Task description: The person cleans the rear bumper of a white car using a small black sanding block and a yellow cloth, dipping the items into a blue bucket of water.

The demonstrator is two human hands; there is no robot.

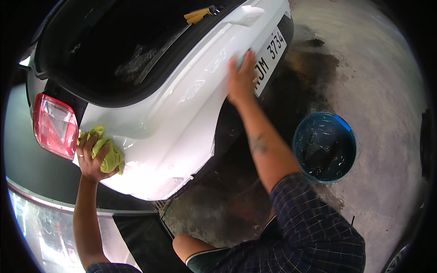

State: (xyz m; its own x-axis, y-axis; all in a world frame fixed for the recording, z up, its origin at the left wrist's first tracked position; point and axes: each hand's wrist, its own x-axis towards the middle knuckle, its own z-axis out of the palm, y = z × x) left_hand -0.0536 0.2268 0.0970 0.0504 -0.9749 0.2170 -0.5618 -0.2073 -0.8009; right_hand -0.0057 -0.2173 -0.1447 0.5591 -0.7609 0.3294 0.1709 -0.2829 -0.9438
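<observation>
The white rear bumper (170,116) of a car curves across the view, with its trunk standing open above it. At its left corner, beside the red and clear tail light (56,126), my left hand (94,153) holds a crumpled yellow-green cloth (111,158) against the painted surface. My right hand (241,76) is blurred and lies over the bumper's lower edge, beside the licence plate (271,59). Its fingers point up and away. A small dark thing shows at its fingertips, but whether the hand grips it cannot be told.
A blue bucket (325,147) of dark water stands on the concrete floor (379,143) at the right. Wet, dark patches mark the floor around the bumper. A yellow object (198,15) lies at the trunk's far edge. Another shiny surface (51,232) is at the lower left.
</observation>
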